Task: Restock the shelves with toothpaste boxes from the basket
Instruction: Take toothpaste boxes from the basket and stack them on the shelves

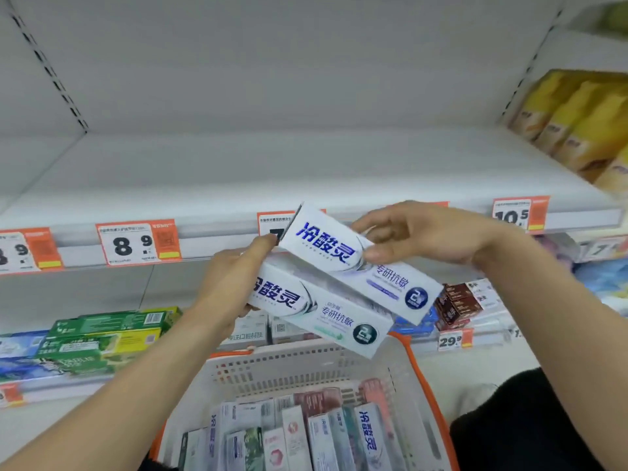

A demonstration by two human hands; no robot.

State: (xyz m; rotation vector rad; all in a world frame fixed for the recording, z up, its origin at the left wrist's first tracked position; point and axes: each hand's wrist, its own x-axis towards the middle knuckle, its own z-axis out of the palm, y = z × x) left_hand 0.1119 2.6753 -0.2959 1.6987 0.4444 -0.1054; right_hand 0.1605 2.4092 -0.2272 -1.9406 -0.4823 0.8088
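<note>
White perforated basket point(306, 368) with orange rim holds upright toothpaste boxes point(299, 436). Left hand point(234, 283) fingers grasp the lower box point(326, 317); right hand point(424, 232) fingers pinch the upper box point(339, 253), both marked 冷酸灵, in front of the shelf point(272, 171). Price tags read 8.9 point(136, 243) and 10.5 point(516, 214).

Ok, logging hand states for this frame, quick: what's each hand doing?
Left hand: holds the lower toothpaste box.
Right hand: pinches the upper toothpaste box.
</note>
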